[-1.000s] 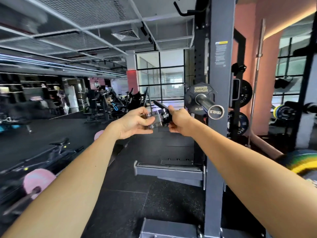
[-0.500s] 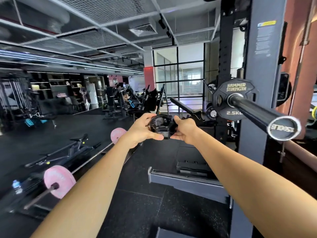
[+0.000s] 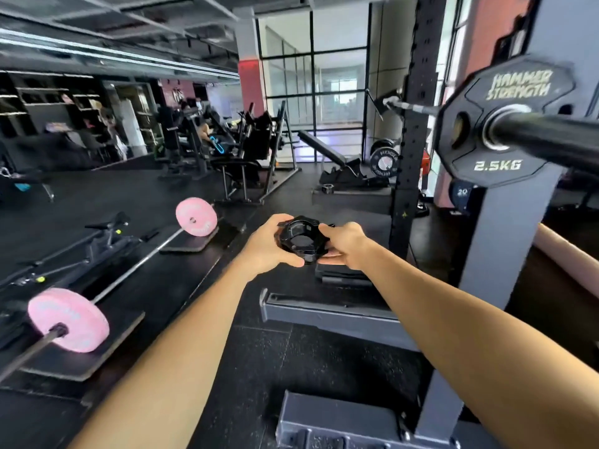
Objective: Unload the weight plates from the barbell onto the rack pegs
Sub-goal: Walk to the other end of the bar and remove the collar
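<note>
A black barbell collar (image 3: 299, 238) hangs in front of me, off the bar, gripped from both sides. My left hand (image 3: 270, 246) holds its left edge and my right hand (image 3: 345, 243) pinches its right edge. Up at the right, a black 2.5 kg Hammer Strength plate (image 3: 499, 124) sits on the barbell sleeve (image 3: 551, 136), whose end runs out of frame to the right. The grey rack upright (image 3: 505, 228) stands just behind the plate. A blue 20 plate (image 3: 462, 192) shows low beside the upright.
A barbell with pink plates (image 3: 68, 319) lies on the floor at the left. The rack's grey base beams (image 3: 324, 311) cross the floor below my hands. A black perforated upright (image 3: 413, 124) and an incline bench (image 3: 327, 153) stand further back, with machines beyond.
Both hands have come down and away from the bar, carrying the collar. My view has swung left and down, so the 2.5 kg plate now sits large at the upper right.
</note>
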The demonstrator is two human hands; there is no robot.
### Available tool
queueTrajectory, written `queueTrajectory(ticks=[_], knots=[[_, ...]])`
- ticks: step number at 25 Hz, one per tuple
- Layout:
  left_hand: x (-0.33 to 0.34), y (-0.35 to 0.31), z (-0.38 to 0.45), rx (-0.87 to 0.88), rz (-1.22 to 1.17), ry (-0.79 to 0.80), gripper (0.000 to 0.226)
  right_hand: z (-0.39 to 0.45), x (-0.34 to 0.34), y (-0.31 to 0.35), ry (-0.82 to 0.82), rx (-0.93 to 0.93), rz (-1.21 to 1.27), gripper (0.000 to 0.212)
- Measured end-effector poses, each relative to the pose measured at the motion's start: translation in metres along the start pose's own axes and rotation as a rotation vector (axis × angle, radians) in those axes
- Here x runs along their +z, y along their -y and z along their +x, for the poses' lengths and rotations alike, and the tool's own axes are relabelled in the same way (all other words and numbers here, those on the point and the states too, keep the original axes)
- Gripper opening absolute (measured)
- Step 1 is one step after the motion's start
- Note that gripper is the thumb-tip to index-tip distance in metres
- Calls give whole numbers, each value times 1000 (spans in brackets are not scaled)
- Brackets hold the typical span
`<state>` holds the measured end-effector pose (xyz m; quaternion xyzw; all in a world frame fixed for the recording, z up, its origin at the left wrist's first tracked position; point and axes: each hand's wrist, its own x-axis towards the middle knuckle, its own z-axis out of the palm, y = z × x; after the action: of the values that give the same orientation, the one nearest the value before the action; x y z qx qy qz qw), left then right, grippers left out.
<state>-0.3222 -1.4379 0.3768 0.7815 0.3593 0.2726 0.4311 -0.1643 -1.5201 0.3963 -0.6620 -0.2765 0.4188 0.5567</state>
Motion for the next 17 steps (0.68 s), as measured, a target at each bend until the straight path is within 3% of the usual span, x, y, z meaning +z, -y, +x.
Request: queueTrajectory(ticks=[6, 10, 17], knots=[[25, 106, 86, -60, 104, 33, 90, 120, 25, -65, -82, 168, -23, 16], [45, 175, 128, -138, 145, 90, 91, 198, 39, -127, -154, 281, -99, 25], [89, 256, 173, -212, 206, 203, 92, 270, 45, -202, -216, 419, -231, 19]])
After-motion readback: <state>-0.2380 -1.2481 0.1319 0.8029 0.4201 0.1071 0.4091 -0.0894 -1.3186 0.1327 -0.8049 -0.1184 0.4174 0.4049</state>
